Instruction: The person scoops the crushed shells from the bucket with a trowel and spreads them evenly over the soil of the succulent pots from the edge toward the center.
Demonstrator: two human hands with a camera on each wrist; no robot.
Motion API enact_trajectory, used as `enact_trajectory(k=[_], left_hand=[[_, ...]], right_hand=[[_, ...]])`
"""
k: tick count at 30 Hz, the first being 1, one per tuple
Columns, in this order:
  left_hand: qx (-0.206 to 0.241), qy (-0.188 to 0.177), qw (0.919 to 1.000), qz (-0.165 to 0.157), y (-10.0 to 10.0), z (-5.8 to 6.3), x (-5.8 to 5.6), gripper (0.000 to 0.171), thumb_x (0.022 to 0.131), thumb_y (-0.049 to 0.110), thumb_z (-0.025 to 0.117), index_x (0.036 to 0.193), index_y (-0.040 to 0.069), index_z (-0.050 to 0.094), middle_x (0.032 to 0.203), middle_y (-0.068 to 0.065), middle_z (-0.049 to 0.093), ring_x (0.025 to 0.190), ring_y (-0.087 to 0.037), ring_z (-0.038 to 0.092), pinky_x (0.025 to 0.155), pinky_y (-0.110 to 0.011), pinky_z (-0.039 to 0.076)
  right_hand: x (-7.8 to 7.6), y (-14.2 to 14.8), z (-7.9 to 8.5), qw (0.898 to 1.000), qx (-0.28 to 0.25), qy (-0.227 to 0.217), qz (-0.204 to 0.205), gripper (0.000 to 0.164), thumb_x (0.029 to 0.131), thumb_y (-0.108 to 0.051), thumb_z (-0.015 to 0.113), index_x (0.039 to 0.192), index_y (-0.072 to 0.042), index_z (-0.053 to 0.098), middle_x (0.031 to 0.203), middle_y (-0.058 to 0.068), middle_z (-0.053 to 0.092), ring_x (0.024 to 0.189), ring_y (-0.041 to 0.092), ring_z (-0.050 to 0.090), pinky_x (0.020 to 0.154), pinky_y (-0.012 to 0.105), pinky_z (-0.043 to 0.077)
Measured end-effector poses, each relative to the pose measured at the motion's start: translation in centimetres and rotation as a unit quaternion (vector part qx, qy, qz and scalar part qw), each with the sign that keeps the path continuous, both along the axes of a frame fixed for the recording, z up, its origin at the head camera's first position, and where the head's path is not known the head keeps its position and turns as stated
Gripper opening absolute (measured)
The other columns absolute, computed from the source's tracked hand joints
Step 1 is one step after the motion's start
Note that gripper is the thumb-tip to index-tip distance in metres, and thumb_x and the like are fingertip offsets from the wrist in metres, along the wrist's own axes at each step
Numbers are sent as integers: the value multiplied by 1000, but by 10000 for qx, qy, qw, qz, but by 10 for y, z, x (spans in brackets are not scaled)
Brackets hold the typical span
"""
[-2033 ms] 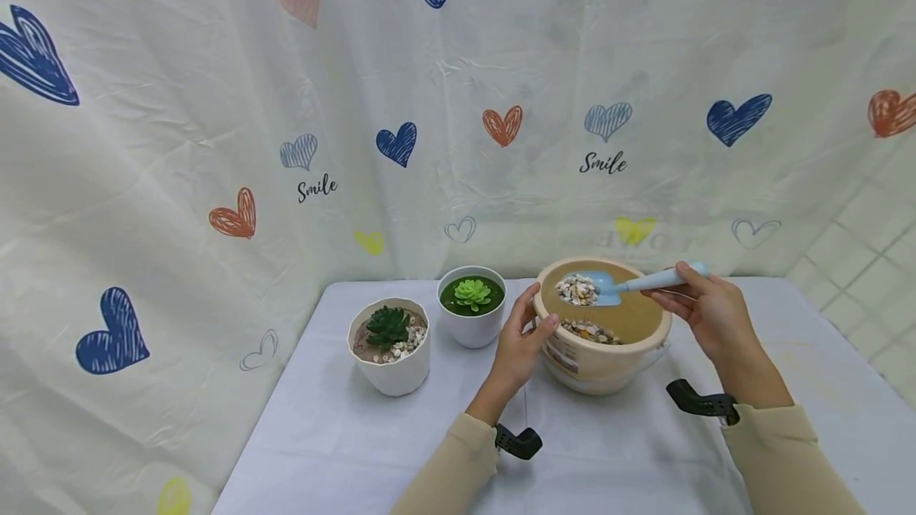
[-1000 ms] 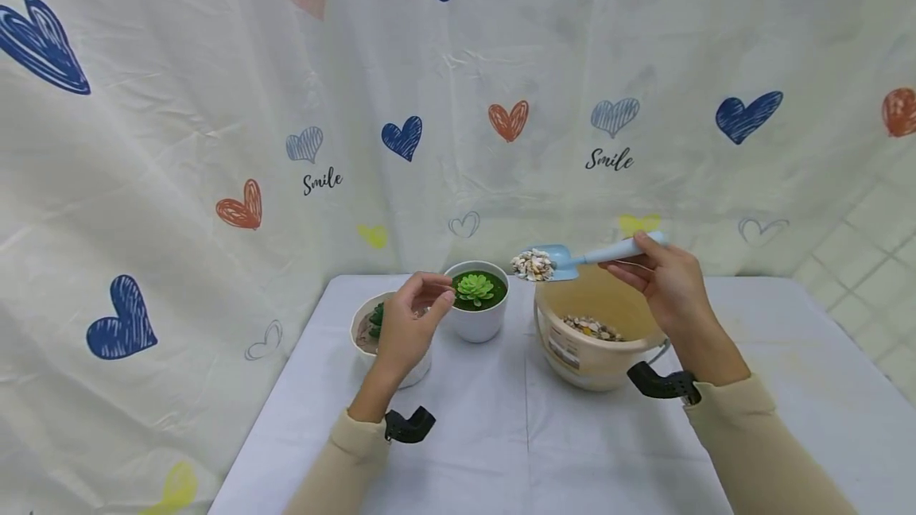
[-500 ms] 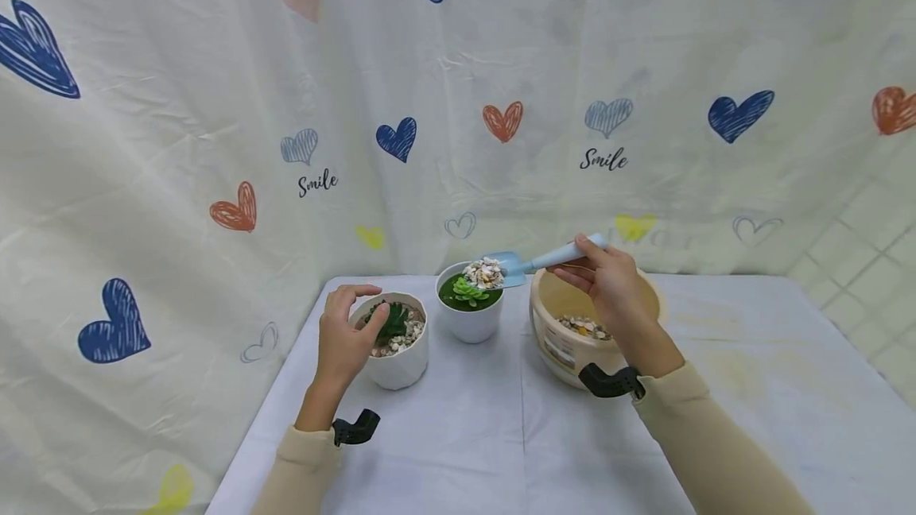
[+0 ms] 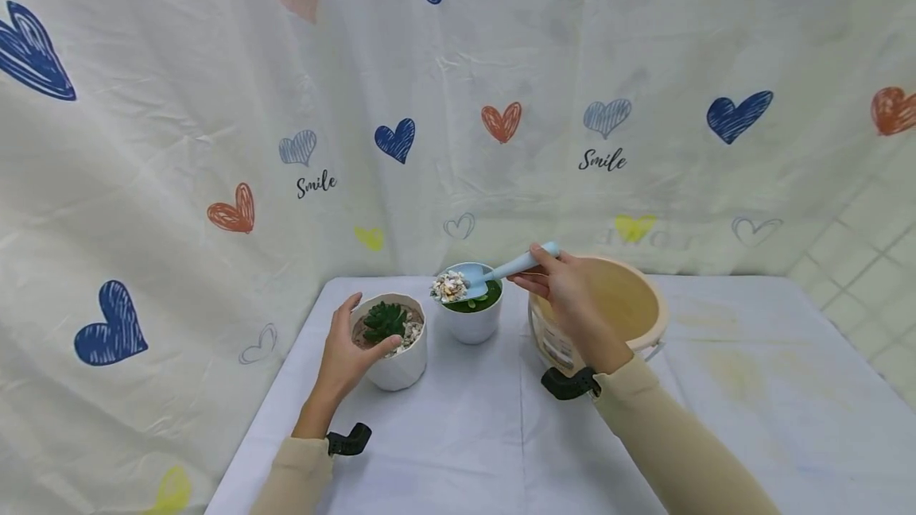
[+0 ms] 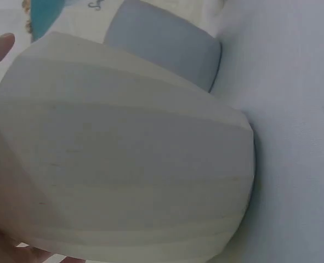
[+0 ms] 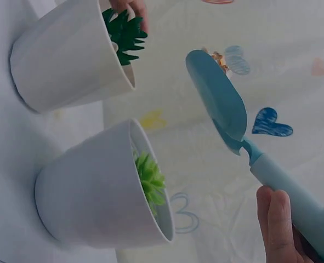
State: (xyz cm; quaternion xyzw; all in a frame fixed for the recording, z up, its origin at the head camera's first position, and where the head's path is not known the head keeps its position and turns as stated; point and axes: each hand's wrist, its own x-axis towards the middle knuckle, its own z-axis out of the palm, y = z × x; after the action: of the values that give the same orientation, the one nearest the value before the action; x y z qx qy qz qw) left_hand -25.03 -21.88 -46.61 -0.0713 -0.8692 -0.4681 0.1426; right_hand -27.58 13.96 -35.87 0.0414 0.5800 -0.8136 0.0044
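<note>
My right hand (image 4: pixel 568 292) grips the handle of a light-blue garden trowel (image 4: pixel 474 280), whose blade bears a heap of small mixed pebbles (image 4: pixel 449 287). The blade hangs over the smooth white pot (image 4: pixel 468 326) and overlaps its bright-green succulent, seen plainly in the right wrist view (image 6: pixel 149 181). My left hand (image 4: pixel 347 358) is spread at the near left side of the faceted white pot (image 4: pixel 401 369), thumb and fingers right at its rim. That pot holds a dark-green succulent (image 4: pixel 385 321) with pale pebbles beside it.
A cream bucket (image 4: pixel 630 300) stands at the right, partly behind my right hand and forearm. White cloth (image 4: pixel 458 451) covers the table. Behind it hangs a sheet (image 4: pixel 529 46) printed with hearts.
The right hand has carried the loaded trowel left from the bucket to over the smooth white pot. The left hand has left the bucket's rim and moved left to the faceted pot.
</note>
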Motion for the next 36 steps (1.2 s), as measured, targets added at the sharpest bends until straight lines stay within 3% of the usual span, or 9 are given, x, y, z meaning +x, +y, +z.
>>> enact_trajectory(k=[4, 9, 17, 25, 36], left_hand=[[348, -5, 9994, 87, 0, -10, -1, 109, 75, 47, 89, 161, 28, 25, 167, -4, 31, 154, -35, 29, 116, -68, 32], [565, 24, 9983, 111, 0, -17, -1, 114, 71, 39, 93, 161, 23, 26, 165, -8, 34, 150, -39, 35, 115, -66, 34], [842, -5, 9964, 78, -4, -25, 0, 112, 69, 32, 95, 160, 29, 29, 162, -14, 38, 148, -38, 38, 114, -65, 37], [1284, -235, 9910, -299, -10, -28, -3, 107, 74, 20, 92, 160, 25, 29, 162, -14, 35, 146, -35, 39, 111, -56, 42], [1535, -488, 9843, -725, -13, -26, -5, 106, 77, 16, 90, 160, 30, 26, 162, -17, 32, 140, -35, 44, 94, -23, 51]], right_hand=[[-1, -11, -4, 10000, -16, 33, 28, 23, 107, -25, 54, 116, -4, 55, 89, 2, 73, 84, 14, 77, 82, 29, 61], [-4, -22, -7, 9999, 132, 24, -58, 22, 107, -24, 56, 112, -3, 56, 84, 2, 72, 80, 13, 75, 82, 30, 61], [-6, -34, -4, 9984, 553, 64, -85, 25, 106, -27, 57, 113, -3, 58, 90, 4, 74, 84, 14, 76, 82, 30, 61], [-8, -43, -5, 9977, 675, 9, -74, 28, 105, -29, 59, 114, -2, 60, 94, 4, 73, 84, 13, 75, 81, 28, 62], [-15, -53, -14, 9948, 1012, 111, -53, 27, 105, -28, 59, 109, -2, 59, 105, 11, 71, 85, 15, 76, 79, 27, 62]])
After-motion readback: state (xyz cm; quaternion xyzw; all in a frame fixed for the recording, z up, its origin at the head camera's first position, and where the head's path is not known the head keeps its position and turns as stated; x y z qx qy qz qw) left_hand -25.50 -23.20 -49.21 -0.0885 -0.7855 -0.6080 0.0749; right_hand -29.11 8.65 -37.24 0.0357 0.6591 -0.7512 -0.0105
